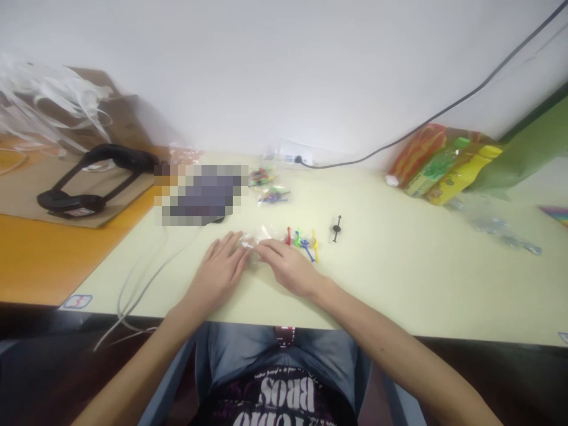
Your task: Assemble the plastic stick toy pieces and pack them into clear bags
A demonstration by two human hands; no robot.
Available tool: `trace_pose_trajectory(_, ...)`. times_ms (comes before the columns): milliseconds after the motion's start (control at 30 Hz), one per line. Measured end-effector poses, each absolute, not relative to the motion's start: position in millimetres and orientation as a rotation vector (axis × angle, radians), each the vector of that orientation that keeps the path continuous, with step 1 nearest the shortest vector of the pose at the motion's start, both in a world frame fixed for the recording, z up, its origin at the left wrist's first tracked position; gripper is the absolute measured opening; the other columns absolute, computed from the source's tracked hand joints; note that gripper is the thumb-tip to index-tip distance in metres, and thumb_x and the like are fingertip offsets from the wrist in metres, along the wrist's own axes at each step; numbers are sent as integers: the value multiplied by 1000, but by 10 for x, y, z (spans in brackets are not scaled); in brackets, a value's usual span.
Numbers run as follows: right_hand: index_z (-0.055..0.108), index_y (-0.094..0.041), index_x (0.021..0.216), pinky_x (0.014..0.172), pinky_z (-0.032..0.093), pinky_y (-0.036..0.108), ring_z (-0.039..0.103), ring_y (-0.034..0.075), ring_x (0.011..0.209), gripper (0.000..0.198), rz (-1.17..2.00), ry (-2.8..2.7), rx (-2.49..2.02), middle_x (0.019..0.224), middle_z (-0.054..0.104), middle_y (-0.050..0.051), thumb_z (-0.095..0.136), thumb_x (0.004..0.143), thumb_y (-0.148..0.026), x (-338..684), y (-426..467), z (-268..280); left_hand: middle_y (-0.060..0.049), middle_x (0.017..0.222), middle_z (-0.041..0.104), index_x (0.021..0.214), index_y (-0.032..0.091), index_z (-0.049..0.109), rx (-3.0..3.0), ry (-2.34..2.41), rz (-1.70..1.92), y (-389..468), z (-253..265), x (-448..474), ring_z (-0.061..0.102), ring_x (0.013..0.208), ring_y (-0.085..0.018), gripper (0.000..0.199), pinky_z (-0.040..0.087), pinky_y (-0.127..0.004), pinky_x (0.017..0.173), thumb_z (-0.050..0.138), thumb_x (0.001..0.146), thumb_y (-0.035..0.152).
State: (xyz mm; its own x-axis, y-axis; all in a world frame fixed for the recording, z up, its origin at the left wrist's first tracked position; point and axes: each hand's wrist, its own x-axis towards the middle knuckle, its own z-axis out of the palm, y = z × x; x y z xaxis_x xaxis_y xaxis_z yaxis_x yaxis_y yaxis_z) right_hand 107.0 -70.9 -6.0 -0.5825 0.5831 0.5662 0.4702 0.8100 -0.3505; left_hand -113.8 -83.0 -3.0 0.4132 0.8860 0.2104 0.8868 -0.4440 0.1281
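My left hand (220, 267) lies on the table with its fingers stretched out, its thumb side against a clear plastic bag (266, 232). My right hand (287, 265) is closed in a pinch on a small white plastic arrow (247, 245), whose tip points toward my left hand. Just beyond my right hand lie small plastic arrow pieces: a red one (288, 235), a green one (298, 238), a blue one (306, 245) and a yellow one (315, 245). A black arrow spinner (336, 229) with a round middle lies apart on the right.
Bagged coloured pieces (273, 195) lie near the wall. A blurred-out dark device (204, 194) sits left, with white cables (151, 281) nearby. Farther left is a black frame (97, 180) on cardboard. Bottles (461, 177) and a clear plastic packet (501, 228) lie at the right.
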Motion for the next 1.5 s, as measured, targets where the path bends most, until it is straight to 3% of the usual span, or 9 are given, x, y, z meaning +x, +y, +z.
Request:
trace_pose_trajectory(167, 52, -22, 131, 90, 58, 35, 64, 23, 118, 30, 233, -2411, -886, 132, 63, 12, 46, 104, -12, 1041, -736, -46, -4, 162, 43, 155, 30, 44, -2630, -1655, -344, -826, -16, -1169, 34, 154, -30, 51, 25, -57, 125, 29, 107, 37)
trace_pose_trajectory(367, 49, -17, 133, 76, 58, 33, 65, 23, 111, 26, 187, -2515, -974, 125, 62, 13, 43, 107, -20, 1015, -746, -28, -7, 165, 38, 154, 27, 46, -2616, -1668, -337, -822, -26, -1172, 30, 155, -31, 52, 24, -56, 125, 28, 107, 40)
trace_pose_trajectory(500, 49, -15, 130, 62, 54, 32, 67, 24, 99, 25, 91, -2622, -1053, 117, 62, 13, 43, 106, -18, 1026, -788, 32, -9, 168, 30, 158, 27, 40, -2593, -1705, -293, -841, -41, -1191, 25, 157, -34, 56, 26, -59, 124, 28, 107, 46)
trace_pose_trajectory(667, 48, -16, 128, 59, 51, 32, 67, 23, 92, 26, -48, -2723, -1037, 114, 62, 12, 40, 104, -12, 1056, -820, 76, -8, 169, 28, 160, 30, 36, -2585, -1717, -267, -881, -53, -1255, 23, 157, -35, 59, 25, -61, 123, 29, 106, 53)
trace_pose_trajectory(867, 50, -18, 121, 51, 43, 30, 66, 19, 81, 18, -119, -2738, -1062, 112, 63, 10, 39, 107, -18, 1134, -847, 56, -6, 169, 28, 160, 33, 36, -2583, -1673, -317, -925, -84, -1335, 23, 157, -34, 59, 23, -60, 125, 34, 105, 54)
trace_pose_trajectory(1033, 51, -19, 124, 50, 39, 31, 65, 18, 75, 22, -96, -2700, -1132, 112, 65, 9, 36, 110, -28, 1245, -921, 27, -9, 169, 26, 161, 29, 33, -2598, -1626, -293, -979, -94, -1434, 21, 158, -35, 60, 21, -61, 125, 32, 106, 50)
trace_pose_trajectory(1233, 52, -19, 126, 50, 38, 31, 67, 18, 76, 23, -65, -2674, -1143, 113, 66, 10, 38, 110, -28, 1252, -945, 38, -11, 171, 19, 162, 26, 32, -2607, -1630, -250, -989, 15, -1352, 11, 159, -39, 62, 22, -66, 123, 28, 107, 53)
trace_pose_trajectory(1367, 51, -20, 129, 52, 40, 30, 68, 18, 77, 23, -42, -2633, -1134, 113, 68, 10, 41, 110, -27, 1243, -946, 35, -13, 168, 29, 163, 16, 28, -2704, -1580, -250, -943, 34, -1126, 25, 157, -29, 62, 25, -52, 127, 23, 109, 47)
trace_pose_trajectory(1500, 56, -20, 122, 61, 49, 30, 69, 19, 86, 21, 9, -2539, -1084, 113, 69, 10, 42, 109, -29, 1281, -932, -2, -11, 167, 32, 160, 18, 35, -2711, -1582, -235, -897, -39, -1027, 22, 157, -35, 64, 22, -61, 125, 29, 106, 52)
